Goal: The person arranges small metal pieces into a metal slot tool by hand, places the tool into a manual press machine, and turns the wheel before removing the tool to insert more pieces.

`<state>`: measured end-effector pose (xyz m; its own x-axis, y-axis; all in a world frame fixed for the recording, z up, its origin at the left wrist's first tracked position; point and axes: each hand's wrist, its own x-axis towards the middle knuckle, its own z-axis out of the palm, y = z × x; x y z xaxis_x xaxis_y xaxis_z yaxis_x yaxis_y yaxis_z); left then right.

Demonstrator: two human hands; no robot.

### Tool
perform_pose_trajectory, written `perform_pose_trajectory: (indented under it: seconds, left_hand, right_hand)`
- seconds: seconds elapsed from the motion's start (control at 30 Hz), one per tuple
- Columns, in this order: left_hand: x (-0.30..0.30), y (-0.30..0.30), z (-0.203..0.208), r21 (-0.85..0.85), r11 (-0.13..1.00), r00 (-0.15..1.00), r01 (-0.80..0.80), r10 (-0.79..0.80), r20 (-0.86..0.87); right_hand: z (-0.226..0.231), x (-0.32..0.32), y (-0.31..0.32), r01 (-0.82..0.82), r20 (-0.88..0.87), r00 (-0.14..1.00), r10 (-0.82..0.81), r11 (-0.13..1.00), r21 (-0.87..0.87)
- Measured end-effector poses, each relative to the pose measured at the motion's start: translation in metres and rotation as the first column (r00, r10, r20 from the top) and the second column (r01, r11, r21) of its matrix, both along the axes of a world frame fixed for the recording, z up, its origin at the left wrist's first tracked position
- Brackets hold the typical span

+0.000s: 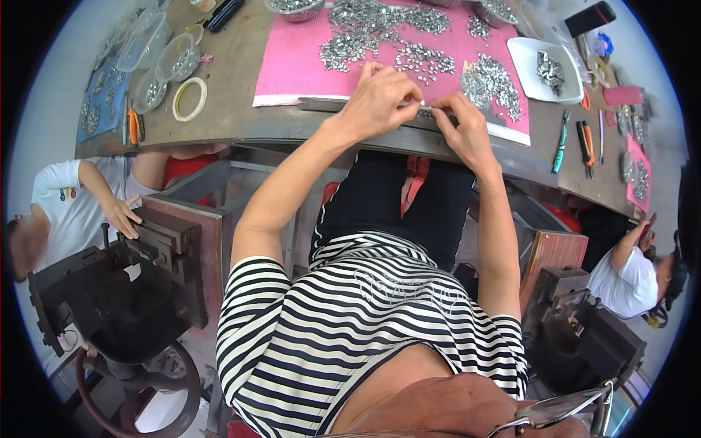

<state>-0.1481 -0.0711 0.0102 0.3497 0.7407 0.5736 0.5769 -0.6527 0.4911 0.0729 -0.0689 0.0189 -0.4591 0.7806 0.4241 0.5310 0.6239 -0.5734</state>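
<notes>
My left hand (pixel 383 101) is closed in a pinch over the table's front edge, thumb and forefinger together. A tiny pale piece (pixel 422 104) shows at its fingertips, too small to name. Close by on its right, my right hand (pixel 465 131) is also pinched, its fingertips almost meeting the left ones; what it holds is hidden. Beneath both hands a long dark metal bar (pixel 321 106) lies along the front edge. Just beyond them is a pink mat (pixel 292 66) bearing loose piles of small silvery metal parts (pixel 350 47), with another heap (pixel 491 86) behind my right hand.
A white tray (pixel 520 55) of metal parts stands at right, near a teal-handled tool (pixel 561 142) and orange-handled pliers (pixel 586 142). At left are clear tubs (pixel 177 60), a tape roll (pixel 190 100) and more pliers (pixel 136 125). Co-workers sit on both sides beside dark hand presses (pixel 157 255).
</notes>
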Motion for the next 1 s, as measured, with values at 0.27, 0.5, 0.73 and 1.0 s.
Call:
perform_pose_trajectory:
  seconds: [0.27, 0.5, 0.73, 1.0]
  left_hand:
    - [0.007, -0.015, -0.010, 0.046, 0.999, 1.000, -0.015, 0.016, -0.020]
    - [0.007, -0.016, -0.008, 0.007, 1.000, 1.000, -0.017, 0.017, -0.002]
    - [0.007, -0.020, -0.011, 0.014, 1.000, 0.999, -0.019, 0.019, 0.026]
    - [0.021, -0.022, -0.016, 0.099, 0.991, 0.996, -0.090, 0.092, -0.008]
  right_hand:
    - [-0.009, -0.007, -0.010, -0.014, 0.024, 1.000, 0.009, 0.980, 0.198]
    - [-0.014, -0.005, -0.012, 0.005, 0.011, 1.000, -0.007, 0.978, 0.209]
    - [-0.012, 0.000, -0.014, 0.039, -0.116, 0.993, -0.032, 0.998, 0.058]
    - [-0.014, -0.006, -0.016, 0.072, -0.093, 0.994, -0.062, 0.990, 0.117]
